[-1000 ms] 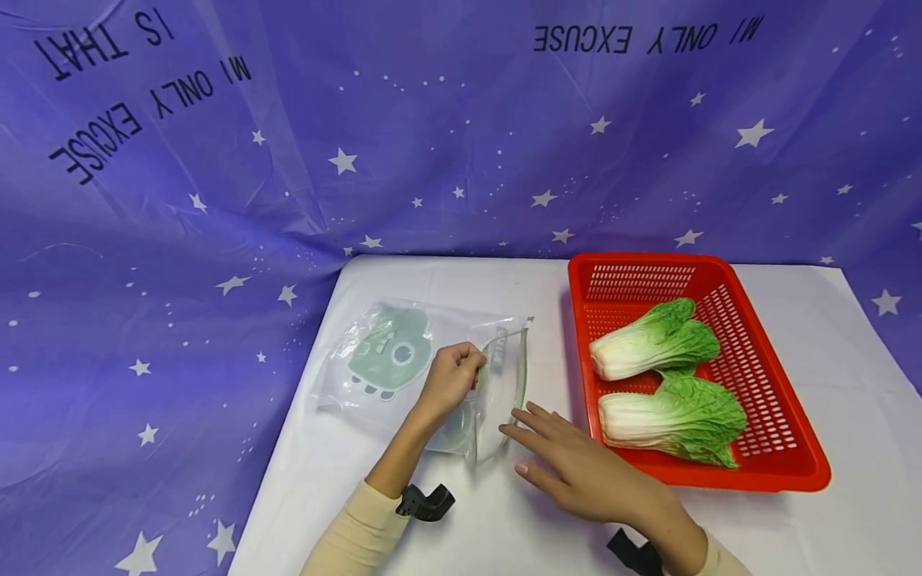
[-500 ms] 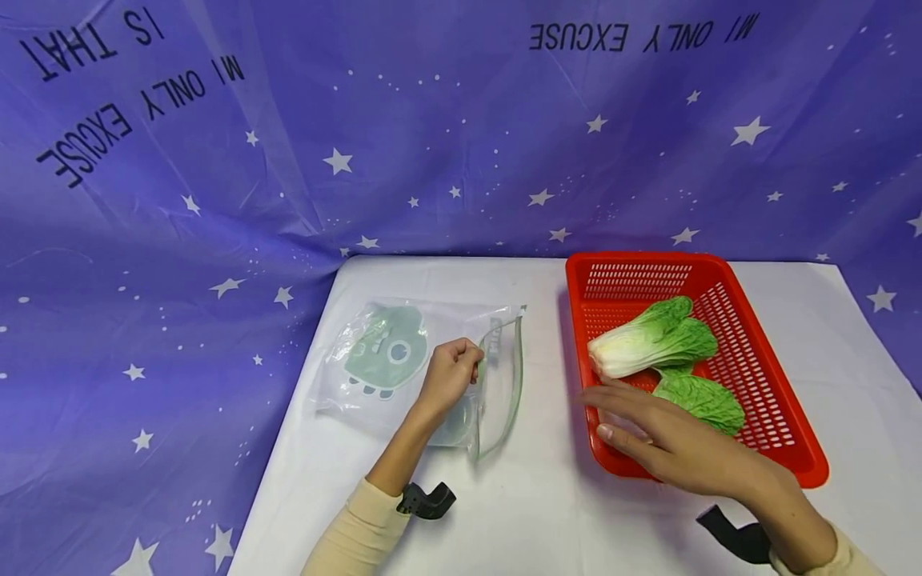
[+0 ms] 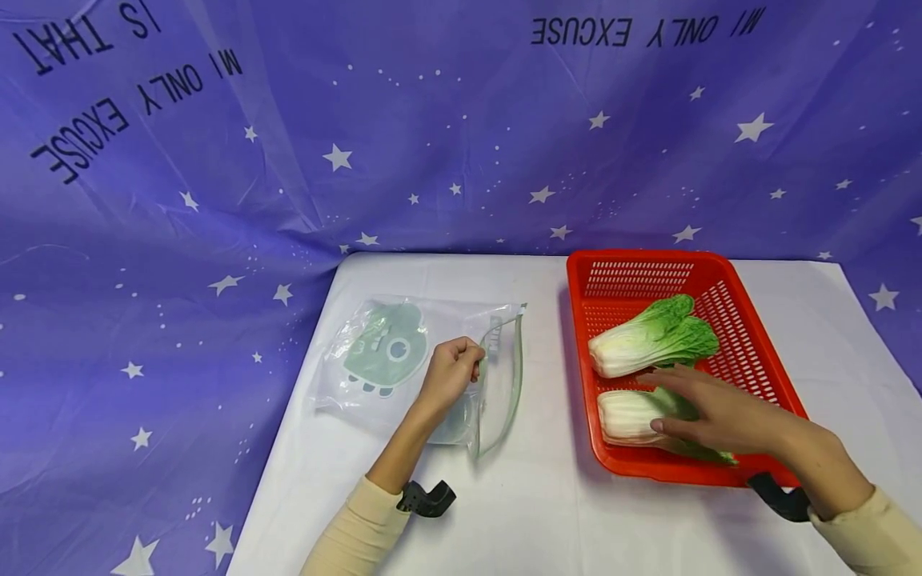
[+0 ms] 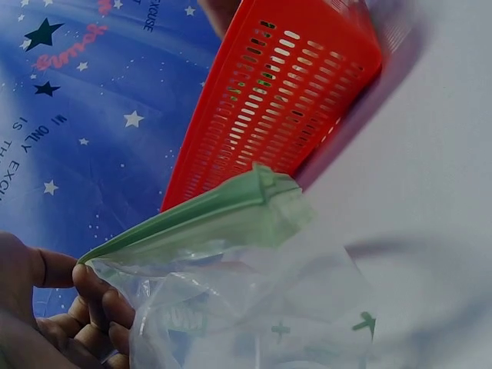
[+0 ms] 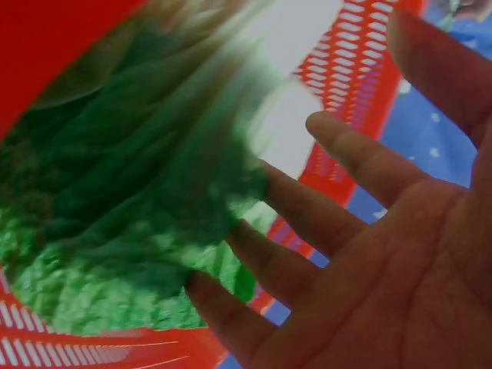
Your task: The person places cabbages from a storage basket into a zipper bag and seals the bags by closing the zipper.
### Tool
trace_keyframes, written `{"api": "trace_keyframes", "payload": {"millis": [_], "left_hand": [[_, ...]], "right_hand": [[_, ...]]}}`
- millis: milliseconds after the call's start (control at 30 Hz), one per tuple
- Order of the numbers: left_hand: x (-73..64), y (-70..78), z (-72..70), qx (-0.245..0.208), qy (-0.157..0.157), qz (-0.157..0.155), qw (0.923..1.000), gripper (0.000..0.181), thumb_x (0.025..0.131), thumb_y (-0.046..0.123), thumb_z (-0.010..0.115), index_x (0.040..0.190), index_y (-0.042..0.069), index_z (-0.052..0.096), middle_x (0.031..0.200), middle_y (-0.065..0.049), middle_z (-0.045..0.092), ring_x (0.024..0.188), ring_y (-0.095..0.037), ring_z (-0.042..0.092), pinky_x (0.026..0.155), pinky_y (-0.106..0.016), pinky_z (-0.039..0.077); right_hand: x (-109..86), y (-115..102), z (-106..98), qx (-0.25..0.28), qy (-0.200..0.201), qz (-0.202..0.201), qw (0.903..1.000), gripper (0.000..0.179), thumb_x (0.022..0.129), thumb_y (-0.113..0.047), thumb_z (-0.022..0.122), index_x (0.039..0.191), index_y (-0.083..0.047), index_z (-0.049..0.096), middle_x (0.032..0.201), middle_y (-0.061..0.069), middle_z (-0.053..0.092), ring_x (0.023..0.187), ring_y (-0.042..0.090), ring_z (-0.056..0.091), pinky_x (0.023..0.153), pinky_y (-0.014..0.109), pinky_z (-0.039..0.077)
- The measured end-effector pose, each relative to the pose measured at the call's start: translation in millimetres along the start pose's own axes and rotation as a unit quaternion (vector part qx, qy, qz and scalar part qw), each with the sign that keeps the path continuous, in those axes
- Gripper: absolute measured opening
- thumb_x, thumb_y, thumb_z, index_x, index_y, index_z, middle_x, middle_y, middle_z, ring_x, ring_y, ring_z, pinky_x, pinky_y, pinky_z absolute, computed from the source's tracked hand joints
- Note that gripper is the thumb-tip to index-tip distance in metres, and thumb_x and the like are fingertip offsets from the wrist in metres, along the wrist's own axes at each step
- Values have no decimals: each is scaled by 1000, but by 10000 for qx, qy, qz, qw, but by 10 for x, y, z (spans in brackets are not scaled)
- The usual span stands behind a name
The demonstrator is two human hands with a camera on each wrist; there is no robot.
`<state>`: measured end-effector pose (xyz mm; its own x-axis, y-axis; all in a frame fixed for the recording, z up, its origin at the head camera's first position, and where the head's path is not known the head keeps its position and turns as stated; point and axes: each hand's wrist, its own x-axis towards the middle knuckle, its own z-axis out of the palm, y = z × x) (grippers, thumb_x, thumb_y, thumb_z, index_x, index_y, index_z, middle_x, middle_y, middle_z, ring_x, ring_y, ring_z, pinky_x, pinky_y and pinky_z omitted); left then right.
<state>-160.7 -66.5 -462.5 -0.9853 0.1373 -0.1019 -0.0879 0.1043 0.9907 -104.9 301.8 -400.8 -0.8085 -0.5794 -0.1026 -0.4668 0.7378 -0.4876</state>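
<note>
My left hand (image 3: pixel 454 370) pinches the upper rim of a clear zip bag (image 3: pixel 497 408) that lies on its side with a green dinosaur print. The bag's green-edged mouth gapes to the right, and the left wrist view shows its green zip strip (image 4: pixel 207 207) between thumb and fingers. Over the red basket (image 3: pixel 585 460), my right hand (image 3: pixel 720 412) hovers with fingers spread above the nearer napa cabbage (image 3: pixel 627 418). In the right wrist view that cabbage's leaves (image 5: pixel 146 192) lie close to the fingertips; contact is not clear. A second napa cabbage (image 3: pixel 641 344) lies behind it, inside the basket.
The basket stands on the right of a white-covered table (image 3: pixel 519 520), with a strip of tablecloth between it and the bag. A purple star-printed cloth (image 3: pixel 461 128) hangs behind and to the left of the table.
My right hand has moved from beside the bag's mouth rightward to above the nearer cabbage. My left hand has stayed at the bag's rim.
</note>
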Motion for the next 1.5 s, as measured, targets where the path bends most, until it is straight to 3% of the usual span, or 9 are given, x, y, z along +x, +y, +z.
{"api": "trace_keyframes", "payload": {"millis": [133, 300, 467, 733, 900, 1033, 1200, 1333, 1500], "left_hand": [[1, -8, 0, 8, 0, 20, 10000, 21, 93, 7, 53, 78, -6, 56, 62, -4, 51, 60, -17, 51, 58, -25, 45], [-11, -5, -3, 4, -11, -45, 10000, 20, 92, 9, 53, 79, -5, 57, 62, -3, 51, 60, -16, 51, 58, -25, 44], [-25, -7, -9, 51, -55, -130, 9999, 19, 92, 9, 54, 79, -4, 58, 62, -3, 51, 61, -16, 51, 58, -25, 44], [-35, -11, -8, 37, -187, -145, 9997, 21, 93, 9, 53, 82, -8, 57, 63, -2, 51, 61, -15, 50, 59, -25, 42], [-35, -24, -8, 39, -199, -167, 9997, 19, 93, 10, 53, 81, -5, 57, 63, -2, 51, 61, -15, 50, 58, -24, 41], [-36, -28, -8, -5, -203, -167, 9997, 20, 92, 9, 53, 83, -9, 56, 63, -2, 51, 60, -14, 50, 57, -24, 42], [-39, -27, -12, -18, -176, -147, 9997, 21, 92, 8, 54, 84, -11, 56, 61, -1, 50, 59, -14, 50, 56, -23, 42], [-37, -23, -17, -19, -157, -120, 9998, 19, 92, 8, 54, 81, -7, 56, 61, -1, 50, 59, -14, 50, 57, -24, 42], [-40, -23, -23, -45, -129, -130, 9998, 19, 92, 8, 54, 82, -8, 57, 61, -2, 50, 59, -14, 50, 57, -24, 43]], "right_hand": [[-29, 112, 8, -78, -299, 285, 9991, 73, 79, -48, 78, 139, -14, 55, 134, 16, 54, 121, 41, 50, 93, 63, 41], [-69, 189, 23, 318, -984, 855, 9910, 86, 74, -49, 80, 142, -7, 50, 136, 31, 46, 122, 51, 44, 94, 67, 37], [-94, 244, 21, 717, -1311, 1034, 9833, 89, 73, -42, 83, 145, -7, 45, 134, 28, 46, 117, 46, 47, 93, 66, 38], [-88, 286, 5, 679, -1576, 1175, 9781, 89, 71, -39, 85, 146, -14, 45, 136, 26, 45, 115, 44, 49, 91, 68, 38], [-70, 294, 18, 509, -1576, 1155, 9794, 91, 70, -40, 86, 146, -11, 45, 136, 27, 46, 118, 47, 46, 92, 69, 37], [-47, 310, 38, 179, -1559, 1126, 9812, 92, 69, -42, 87, 145, -12, 46, 134, 25, 50, 118, 46, 48, 93, 67, 38], [-11, 317, 53, -320, -1469, 897, 9846, 84, 70, -39, 86, 143, -13, 50, 117, 9, 63, 98, 26, 57, 88, 56, 46], [-16, 298, 32, -690, -1310, 769, 9860, 78, 72, -39, 85, 140, -14, 55, 99, -3, 67, 79, 12, 55, 76, 45, 51], [-71, 222, -40, -945, -823, 682, 9898, 72, 72, -42, 84, 136, -20, 60, 86, -15, 63, 68, 4, 49, 62, 32, 46]]}}
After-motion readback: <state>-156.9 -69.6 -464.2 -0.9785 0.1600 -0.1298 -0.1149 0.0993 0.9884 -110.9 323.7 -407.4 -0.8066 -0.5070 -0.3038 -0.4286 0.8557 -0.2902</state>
